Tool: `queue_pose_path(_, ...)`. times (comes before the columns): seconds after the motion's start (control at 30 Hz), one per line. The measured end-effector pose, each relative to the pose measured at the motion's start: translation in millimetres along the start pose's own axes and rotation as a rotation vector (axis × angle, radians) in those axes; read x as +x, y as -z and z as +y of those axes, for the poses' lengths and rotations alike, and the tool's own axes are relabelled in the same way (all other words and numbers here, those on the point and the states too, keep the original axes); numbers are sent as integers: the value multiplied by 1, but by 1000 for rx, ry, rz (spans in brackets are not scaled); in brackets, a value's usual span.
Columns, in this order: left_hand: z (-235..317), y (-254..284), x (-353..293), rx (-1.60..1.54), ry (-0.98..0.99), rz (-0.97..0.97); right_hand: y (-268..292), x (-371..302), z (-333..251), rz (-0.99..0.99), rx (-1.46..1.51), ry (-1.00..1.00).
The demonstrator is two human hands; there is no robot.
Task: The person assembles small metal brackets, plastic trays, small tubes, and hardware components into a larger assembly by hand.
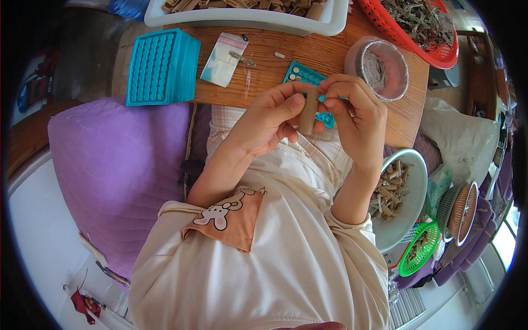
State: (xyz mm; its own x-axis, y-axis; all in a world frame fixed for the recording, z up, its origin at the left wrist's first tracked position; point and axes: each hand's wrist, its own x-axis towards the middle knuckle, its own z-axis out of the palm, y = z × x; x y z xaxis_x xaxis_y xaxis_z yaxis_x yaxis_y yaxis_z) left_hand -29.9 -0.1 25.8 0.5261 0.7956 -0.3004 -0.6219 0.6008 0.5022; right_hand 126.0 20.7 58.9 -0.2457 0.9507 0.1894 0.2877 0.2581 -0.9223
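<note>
My left hand [275, 118] is closed around a short brown cardboard tube [307, 114], held upright above my lap at the table's near edge. Beside the tube's upper end, my right hand [355, 107] pinches a small, thin turquoise piece [324, 98] between thumb and fingers. Its tip points at the tube; whether the two touch I cannot tell. Partly hidden behind both hands lies a turquoise tray [301, 71] with round pockets, some of them holding pale discs.
Stacked turquoise trays [159, 69] stand at the table's left, near a small white packet [223, 58]. A plastic-lined tub [404, 74] and a red basket [448, 55] are at right. At the back, a white bin [242, 19] holds brown tubes. A pale basin [415, 165] sits beside my right forearm.
</note>
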Motion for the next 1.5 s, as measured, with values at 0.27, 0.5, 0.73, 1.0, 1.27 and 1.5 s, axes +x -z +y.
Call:
queue_pose_path(0.27, -1, 2, 4, 105, -35, 40, -4, 1, 9, -3, -126, 59)
queue_pose_path(0.5, -10, 10, 11, 178, 65, 73, 18, 3, 14, -263, -114, 22)
queue_pose_path(0.73, -7, -7, 27, 205, 105, -148, 54, -20, -14, -165, -139, -28)
queue_pose_path(1.0, 35, 74, 50, 1902, -823, 884, 126, -99, -47, 292, -937, -665)
queue_pose_path(1.27, 51, 99, 73, 1913, -621, 991, 66, 9, -37, 53, -574, -171)
queue_pose_path(1.5, 49, 103, 61, 1695, -709, 818, -46, 152, -7, -229, -374, 130)
